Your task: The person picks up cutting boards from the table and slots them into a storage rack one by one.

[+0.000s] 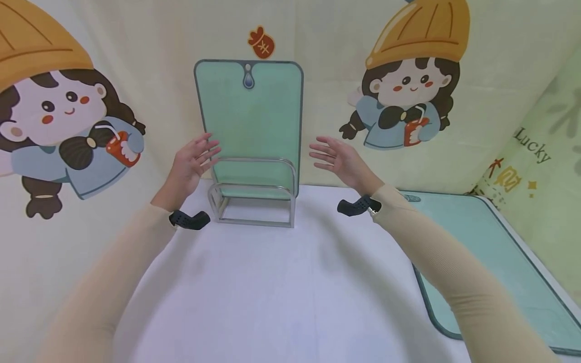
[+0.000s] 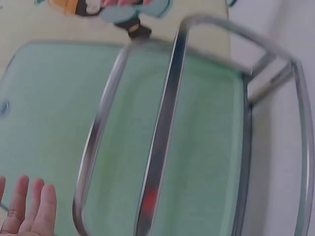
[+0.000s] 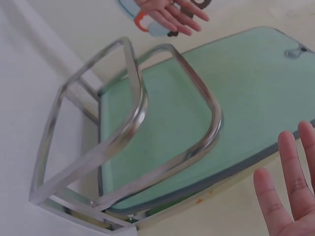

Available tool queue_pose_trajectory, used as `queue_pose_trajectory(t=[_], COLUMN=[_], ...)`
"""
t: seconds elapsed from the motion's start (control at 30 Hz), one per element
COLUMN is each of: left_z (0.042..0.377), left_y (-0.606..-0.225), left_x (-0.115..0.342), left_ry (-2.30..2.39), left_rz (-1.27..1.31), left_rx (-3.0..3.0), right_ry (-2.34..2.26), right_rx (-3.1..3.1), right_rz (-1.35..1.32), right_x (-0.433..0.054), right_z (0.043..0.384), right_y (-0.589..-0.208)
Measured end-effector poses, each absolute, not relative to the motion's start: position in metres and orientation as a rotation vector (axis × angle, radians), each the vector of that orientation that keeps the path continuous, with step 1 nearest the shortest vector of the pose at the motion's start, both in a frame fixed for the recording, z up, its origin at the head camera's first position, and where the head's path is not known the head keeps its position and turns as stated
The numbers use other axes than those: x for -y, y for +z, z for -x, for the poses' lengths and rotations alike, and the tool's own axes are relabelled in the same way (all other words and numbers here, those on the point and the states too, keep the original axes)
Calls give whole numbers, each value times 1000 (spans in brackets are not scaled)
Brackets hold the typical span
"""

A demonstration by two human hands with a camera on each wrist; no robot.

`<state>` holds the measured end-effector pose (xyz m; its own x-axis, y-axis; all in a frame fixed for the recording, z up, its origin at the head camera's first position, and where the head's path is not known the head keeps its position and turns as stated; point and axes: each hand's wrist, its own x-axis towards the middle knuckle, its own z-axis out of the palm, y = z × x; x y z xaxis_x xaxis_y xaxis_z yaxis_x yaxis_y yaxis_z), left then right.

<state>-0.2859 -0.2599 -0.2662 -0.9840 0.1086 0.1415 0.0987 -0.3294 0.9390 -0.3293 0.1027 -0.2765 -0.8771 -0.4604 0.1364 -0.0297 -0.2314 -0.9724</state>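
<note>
A pale green cutting board (image 1: 254, 116) with a dark grey rim stands upright, leaning slightly back, in a silvery metal rack (image 1: 247, 222). Its hanging hole is at the top. My left hand (image 1: 188, 164) is raised beside the board's left edge, fingers loosely extended and holding nothing; the right wrist view shows the same left hand (image 3: 172, 12) apart from the rack. On the other side, my right hand (image 1: 345, 164) hovers a short way right of the board, fingers spread and bare. The rack's front loops (image 2: 165, 118) fill the left wrist view.
Another green board (image 1: 508, 252) with a dark rim lies flat on the white tabletop (image 1: 272, 287) at the right, partly covered by my right forearm. A cream cloth backdrop (image 1: 327, 101) with cartoon figures hangs behind the rack. Both wrists wear dark straps.
</note>
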Motion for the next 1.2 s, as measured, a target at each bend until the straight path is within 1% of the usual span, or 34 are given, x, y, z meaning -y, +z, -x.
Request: queue_pose_trajectory(t=[0.2, 0.47, 0.73, 0.9, 1.07, 1.2], left_z=[269, 245, 220, 207, 197, 194], left_y=[-272, -277, -285, -293, -296, -299], left_x=[233, 201, 178, 163, 144, 127], left_ry=[2408, 2252, 2135, 2030, 1942, 1915], left_rz=[-434, -621, -682, -767, -831, -834], left_rx=[-1769, -1769, -1789, -1924, -2043, -2044], right_ry=[-2122, -2030, -1977, -1961, -1943, -1961], right_rx=[-1789, -1788, -1829, -1858, -1891, -1864], right_rz=[656, 829, 930, 991, 1068, 1095], right_x=[-110, -126, -148, -168, -192, -210], right_z=[314, 291, 271, 260, 249, 241], right_y=[-276, -275, -279, -289, -298, -303])
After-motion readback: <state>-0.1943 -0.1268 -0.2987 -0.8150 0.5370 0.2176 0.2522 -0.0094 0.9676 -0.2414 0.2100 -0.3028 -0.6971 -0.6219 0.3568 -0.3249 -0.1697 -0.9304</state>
